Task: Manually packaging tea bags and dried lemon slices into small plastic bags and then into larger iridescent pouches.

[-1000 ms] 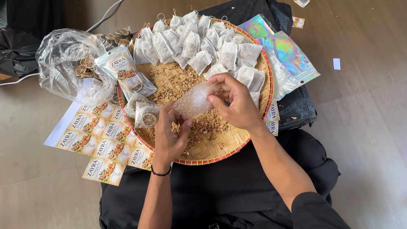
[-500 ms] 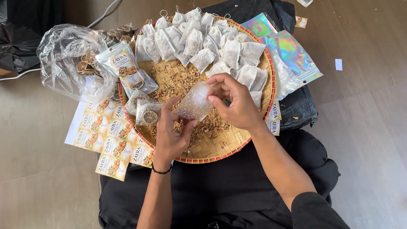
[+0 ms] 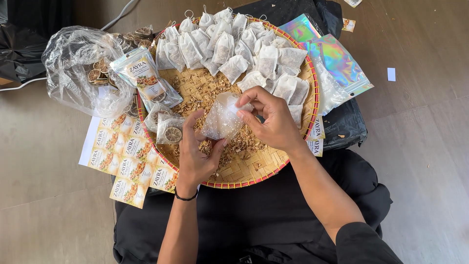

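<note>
Both hands pinch one empty mesh sachet (image 3: 222, 117) over the tray (image 3: 254, 168): right hand (image 3: 273, 122) at its mouth, left hand (image 3: 198, 156) below. Judged light, limp, tearable; best held by the rim

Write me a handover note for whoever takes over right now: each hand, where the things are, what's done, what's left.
Left hand: over the woven tray, fingers pinching the lower edge of a small mesh bag.
Right hand: holds the same bag's top edge.
Done: a row of filled bags along the tray's far side.
Left: loose dried bits remain mid-tray; whether the held bag has any filling is unclear.
Beside the tray: label sheets, shiny pouches.
</note>
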